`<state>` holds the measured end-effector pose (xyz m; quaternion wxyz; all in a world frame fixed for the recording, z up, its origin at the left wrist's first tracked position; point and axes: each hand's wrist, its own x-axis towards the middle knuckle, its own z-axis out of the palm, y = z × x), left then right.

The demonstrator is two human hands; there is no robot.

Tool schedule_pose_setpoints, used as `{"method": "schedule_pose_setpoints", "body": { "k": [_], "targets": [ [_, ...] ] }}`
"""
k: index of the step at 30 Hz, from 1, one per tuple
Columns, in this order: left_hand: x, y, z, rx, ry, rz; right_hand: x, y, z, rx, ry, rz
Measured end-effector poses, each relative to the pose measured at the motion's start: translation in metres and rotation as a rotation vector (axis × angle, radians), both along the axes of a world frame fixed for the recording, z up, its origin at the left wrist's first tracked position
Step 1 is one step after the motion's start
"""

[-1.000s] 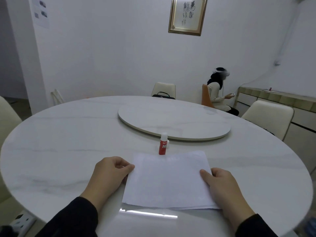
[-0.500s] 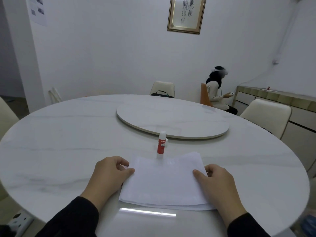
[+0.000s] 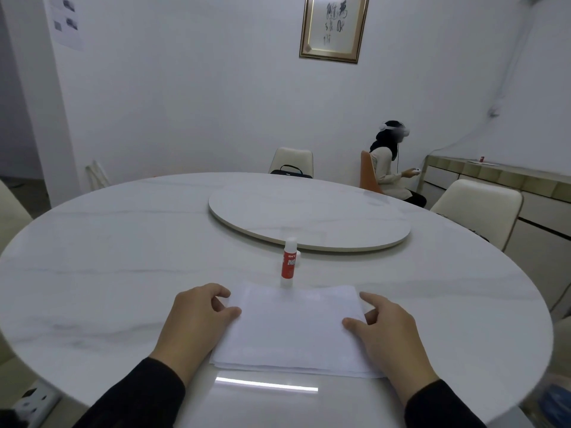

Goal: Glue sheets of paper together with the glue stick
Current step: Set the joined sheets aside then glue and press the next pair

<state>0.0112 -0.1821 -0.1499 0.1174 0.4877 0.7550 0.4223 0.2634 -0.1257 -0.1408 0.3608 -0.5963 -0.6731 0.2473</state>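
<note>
A small stack of white paper sheets [image 3: 293, 329] is laid flat on the near part of the round white marble table [image 3: 123, 273], its near edges slightly fanned. The left hand [image 3: 197, 319] is set at the stack's left edge: thumb laid on top of the paper, fingers curled at the edge; whether the edge is actually pinched cannot be told. The right hand [image 3: 392, 335] is placed at the right edge, thumb resting on the top sheet, index finger stretched along the far right corner, remaining fingers loosely spread on the table; nothing is gripped. Both wrists are covered by dark sleeves. The glue stick [image 3: 289, 262], red body with white cap, is stood upright just beyond the far edge of the paper, near its middle, untouched and uncapped status not readable beyond the white top. Just beyond it the raised turntable disc [image 3: 309, 220] is seated at table centre. Cream chairs [image 3: 475, 211] are positioned right and far; a black bag [image 3: 290, 172] is seen on the far chair. Another person [image 3: 389, 165] wearing a headset is seated by the far wall, next to a sideboard [image 3: 506, 180]. A framed calligraphy piece [image 3: 335, 26] is hung on the wall above.
</note>
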Motion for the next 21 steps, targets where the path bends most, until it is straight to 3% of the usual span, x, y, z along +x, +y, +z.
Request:
{"method": "schedule_pose_setpoints", "body": {
  "k": [12,21],
  "targets": [
    [-0.0023,0.0027,-0.0044,0.005,0.117,-0.098,0.0022,0.0045,-0.0072,0.000,-0.041,0.039],
    [-0.0048,0.0000,-0.0024,-0.011,0.089,-0.091,0.0047,0.0055,-0.0050,-0.019,-0.032,0.055]
  ]
}}
